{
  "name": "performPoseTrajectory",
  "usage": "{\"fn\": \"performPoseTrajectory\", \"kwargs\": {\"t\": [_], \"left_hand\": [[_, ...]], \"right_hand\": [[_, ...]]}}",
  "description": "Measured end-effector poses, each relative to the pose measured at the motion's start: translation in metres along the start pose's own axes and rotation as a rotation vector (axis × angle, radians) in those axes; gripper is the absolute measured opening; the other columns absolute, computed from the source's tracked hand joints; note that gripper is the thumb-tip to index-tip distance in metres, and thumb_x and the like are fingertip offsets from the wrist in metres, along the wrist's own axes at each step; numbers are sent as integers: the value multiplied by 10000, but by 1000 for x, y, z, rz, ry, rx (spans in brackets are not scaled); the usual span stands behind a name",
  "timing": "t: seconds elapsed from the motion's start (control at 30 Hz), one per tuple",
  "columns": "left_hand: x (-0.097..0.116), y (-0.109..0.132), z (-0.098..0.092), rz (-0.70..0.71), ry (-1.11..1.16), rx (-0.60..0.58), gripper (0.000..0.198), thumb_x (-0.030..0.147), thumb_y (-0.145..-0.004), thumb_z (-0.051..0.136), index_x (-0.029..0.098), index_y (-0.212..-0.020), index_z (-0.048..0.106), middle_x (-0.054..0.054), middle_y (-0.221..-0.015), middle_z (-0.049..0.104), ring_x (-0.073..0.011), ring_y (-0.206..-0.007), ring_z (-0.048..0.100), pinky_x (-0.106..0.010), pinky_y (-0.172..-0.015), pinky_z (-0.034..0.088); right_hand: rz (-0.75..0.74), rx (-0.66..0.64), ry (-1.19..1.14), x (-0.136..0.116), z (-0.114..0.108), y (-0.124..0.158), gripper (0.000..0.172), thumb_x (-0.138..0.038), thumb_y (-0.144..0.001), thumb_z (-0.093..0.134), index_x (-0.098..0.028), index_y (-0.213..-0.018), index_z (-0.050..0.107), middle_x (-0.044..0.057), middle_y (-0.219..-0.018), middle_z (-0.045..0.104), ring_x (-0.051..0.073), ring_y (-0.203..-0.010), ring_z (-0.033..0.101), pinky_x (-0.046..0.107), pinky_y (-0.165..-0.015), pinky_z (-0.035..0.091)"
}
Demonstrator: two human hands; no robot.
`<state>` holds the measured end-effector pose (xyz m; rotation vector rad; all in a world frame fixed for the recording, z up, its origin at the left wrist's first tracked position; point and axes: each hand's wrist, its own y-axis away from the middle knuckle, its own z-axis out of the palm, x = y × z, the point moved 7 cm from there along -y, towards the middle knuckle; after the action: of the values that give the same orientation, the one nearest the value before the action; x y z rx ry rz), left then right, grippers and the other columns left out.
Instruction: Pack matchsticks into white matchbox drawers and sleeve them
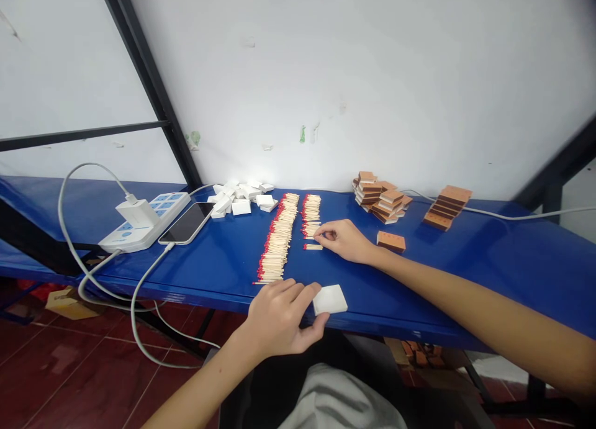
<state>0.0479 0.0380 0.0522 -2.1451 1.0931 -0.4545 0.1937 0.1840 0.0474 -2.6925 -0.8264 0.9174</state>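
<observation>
My left hand (279, 317) rests at the near edge of the blue table (488, 261), its fingers and thumb pinching a small white box tray (330, 299). My right hand (343, 238) reaches farther out, fingertips pinched on matches at the near end of the shorter match row (311, 216). A longer row of red-tipped matches (278, 239) lies just left of it. One brown matchbox sleeve (391, 241) lies right of my right hand.
A heap of white trays (242, 199) sits at the back. Stacks of brown sleeves (379, 199) and a leaning row of sleeves (447, 207) stand at the back right. A phone (187, 223), a power strip (144, 221) and cables lie at the left.
</observation>
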Motion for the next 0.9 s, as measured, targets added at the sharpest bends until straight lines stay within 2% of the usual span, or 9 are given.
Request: {"fn": "performPoseTrajectory", "kwargs": {"t": [0.3,0.5,0.63,0.9], "left_hand": [[1,-2,-1,1,-6,-5,264,324,-858,558,152,-1047,621,-39,-715,675,-197,-601,637,-323,-547,521],[0,-2,-1,-4,-1,-7,264,326,-858,560,155,-1051,617,-41,-723,680,-199,-607,639,-325,-558,522],[0,-2,0,-8,3,-17,264,327,-858,564,157,-1053,613,-41,-724,680,-201,-603,633,-322,-546,508],[0,-1,0,-6,11,-23,267,324,-851,578,151,-1052,612,-37,-725,675,-206,-596,623,-331,-527,491]], "right_hand": [[12,-17,-93,-8,-4,3,201,-276,-843,563,-157,-826,724,-44,-543,479,94,-520,387,234,-560,297],[2,5,1,-8,-4,3,256,-251,-885,533,-158,-965,757,-32,-553,525,101,-520,428,239,-576,301],[-31,0,34,-11,-4,3,271,-244,-905,518,-157,-974,766,-17,-582,554,104,-533,435,243,-581,300],[4,19,46,-8,-5,3,266,-241,-905,526,-147,-968,767,-23,-571,543,100,-523,419,243,-586,307]]}}
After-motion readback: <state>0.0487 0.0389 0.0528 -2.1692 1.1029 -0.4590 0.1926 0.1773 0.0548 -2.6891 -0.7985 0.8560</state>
